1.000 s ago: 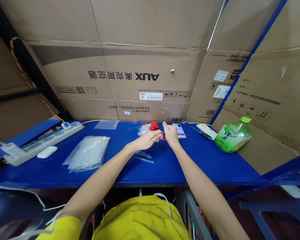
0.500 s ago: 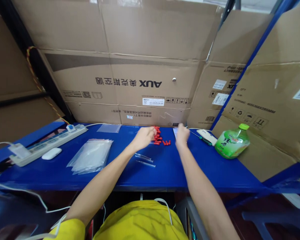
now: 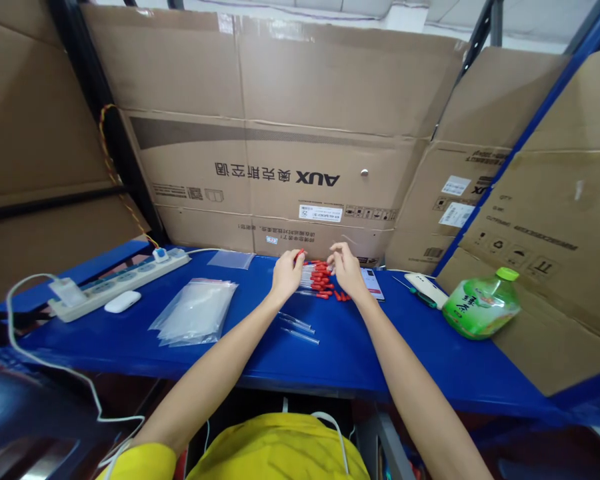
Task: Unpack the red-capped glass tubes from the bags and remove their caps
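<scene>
Pinching a small red plastic cap (image 3: 300, 254) in its grip, left hand (image 3: 286, 273) hovers at far centre of blue tabletop (image 3: 380, 347); right hand (image 3: 349, 268) touches pile of red caps (image 3: 324, 280) btwn hands, grip state can't tell.

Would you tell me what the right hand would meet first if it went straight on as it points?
Most likely the heap of small red pieces just ahead of the right hand; if it passes above them, the cardboard box behind. Depth is hard to judge.
</scene>
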`<action>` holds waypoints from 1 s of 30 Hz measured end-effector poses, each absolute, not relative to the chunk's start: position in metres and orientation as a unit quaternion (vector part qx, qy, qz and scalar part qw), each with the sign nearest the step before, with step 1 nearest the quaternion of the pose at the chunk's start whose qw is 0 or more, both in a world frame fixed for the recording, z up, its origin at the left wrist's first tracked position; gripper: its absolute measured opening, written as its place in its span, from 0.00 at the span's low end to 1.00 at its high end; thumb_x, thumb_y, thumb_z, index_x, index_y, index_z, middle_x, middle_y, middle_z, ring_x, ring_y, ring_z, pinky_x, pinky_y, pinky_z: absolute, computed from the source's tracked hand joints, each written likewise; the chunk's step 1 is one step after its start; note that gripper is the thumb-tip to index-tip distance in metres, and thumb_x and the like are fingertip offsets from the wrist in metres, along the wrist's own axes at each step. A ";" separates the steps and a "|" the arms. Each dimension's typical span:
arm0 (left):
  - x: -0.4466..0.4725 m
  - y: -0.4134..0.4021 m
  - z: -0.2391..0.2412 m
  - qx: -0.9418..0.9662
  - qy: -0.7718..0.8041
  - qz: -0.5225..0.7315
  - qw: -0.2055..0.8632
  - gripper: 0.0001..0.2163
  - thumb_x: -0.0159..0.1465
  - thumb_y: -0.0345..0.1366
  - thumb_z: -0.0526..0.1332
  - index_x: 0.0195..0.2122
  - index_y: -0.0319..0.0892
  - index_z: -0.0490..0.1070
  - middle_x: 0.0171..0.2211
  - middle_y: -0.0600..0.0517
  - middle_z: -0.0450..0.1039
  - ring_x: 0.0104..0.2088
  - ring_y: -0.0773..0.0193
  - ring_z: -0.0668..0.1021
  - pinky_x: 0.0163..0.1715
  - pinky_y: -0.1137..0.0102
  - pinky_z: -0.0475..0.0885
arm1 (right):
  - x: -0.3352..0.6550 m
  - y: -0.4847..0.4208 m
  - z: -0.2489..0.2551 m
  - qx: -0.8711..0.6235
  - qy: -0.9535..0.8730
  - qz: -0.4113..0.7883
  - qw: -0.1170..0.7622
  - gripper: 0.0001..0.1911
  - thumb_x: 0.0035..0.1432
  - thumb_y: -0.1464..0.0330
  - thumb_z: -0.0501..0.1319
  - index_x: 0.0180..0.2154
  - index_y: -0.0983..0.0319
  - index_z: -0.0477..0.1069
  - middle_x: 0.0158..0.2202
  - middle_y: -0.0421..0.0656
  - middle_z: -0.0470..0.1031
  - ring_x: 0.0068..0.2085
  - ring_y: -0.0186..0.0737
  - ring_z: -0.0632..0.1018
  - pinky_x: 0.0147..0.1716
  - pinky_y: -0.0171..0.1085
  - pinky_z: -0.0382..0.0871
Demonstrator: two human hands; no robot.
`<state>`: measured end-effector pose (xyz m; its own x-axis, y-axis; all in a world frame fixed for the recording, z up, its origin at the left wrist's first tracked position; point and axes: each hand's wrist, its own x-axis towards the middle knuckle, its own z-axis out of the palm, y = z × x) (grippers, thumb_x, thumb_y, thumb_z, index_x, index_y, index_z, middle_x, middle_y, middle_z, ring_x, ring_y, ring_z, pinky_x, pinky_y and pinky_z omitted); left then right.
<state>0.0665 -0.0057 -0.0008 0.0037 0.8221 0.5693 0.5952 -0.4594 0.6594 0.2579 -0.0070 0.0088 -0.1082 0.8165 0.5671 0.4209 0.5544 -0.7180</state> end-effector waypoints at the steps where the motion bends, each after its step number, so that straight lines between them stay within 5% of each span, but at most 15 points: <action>1: 0.065 -0.002 -0.006 0.681 0.519 0.499 0.134 0.13 0.73 0.36 0.54 0.47 0.41 0.78 0.47 0.44 0.81 0.50 0.55 0.80 0.54 0.64 0.71 | 0.254 -0.009 0.008 -0.420 -0.729 0.226 0.490 0.17 0.71 0.61 0.45 0.57 0.57 0.61 0.31 0.37 0.73 0.25 0.36 0.74 0.29 0.34 0.68; 8: 0.064 0.018 -0.032 0.467 0.586 0.599 0.283 0.09 0.68 0.36 0.62 0.47 0.41 0.75 0.34 0.49 0.80 0.36 0.60 0.81 0.44 0.66 0.74 | 0.231 -0.038 -0.014 -0.405 -0.838 0.225 0.287 0.29 0.66 0.70 0.55 0.66 0.61 0.53 0.26 0.34 0.71 0.29 0.38 0.74 0.36 0.35 0.65; 12: 0.061 0.024 -0.037 0.420 0.579 0.626 0.310 0.07 0.68 0.38 0.60 0.43 0.42 0.74 0.33 0.51 0.79 0.34 0.63 0.79 0.42 0.68 0.73 | 0.227 -0.042 -0.025 -0.392 -0.862 0.236 0.218 0.14 0.63 0.72 0.61 0.51 0.60 0.69 0.28 0.36 0.76 0.32 0.37 0.76 0.35 0.33 0.62; 18: 0.059 0.022 -0.038 0.459 0.571 0.617 0.289 0.07 0.65 0.40 0.63 0.38 0.43 0.78 0.39 0.50 0.80 0.40 0.61 0.79 0.44 0.69 0.71 | 0.221 -0.048 -0.024 -0.397 -0.864 0.223 0.215 0.04 0.59 0.70 0.69 0.36 0.61 0.75 0.27 0.36 0.78 0.31 0.34 0.77 0.34 0.32 0.63; 30: 0.061 0.008 -0.026 0.588 0.543 0.539 0.263 0.11 0.63 0.35 0.63 0.46 0.45 0.77 0.28 0.55 0.78 0.30 0.63 0.77 0.35 0.70 0.68 | 0.214 -0.061 -0.013 -0.407 -0.865 0.211 0.204 0.09 0.59 0.60 0.70 0.37 0.59 0.80 0.24 0.37 0.77 0.25 0.35 0.76 0.27 0.33 0.62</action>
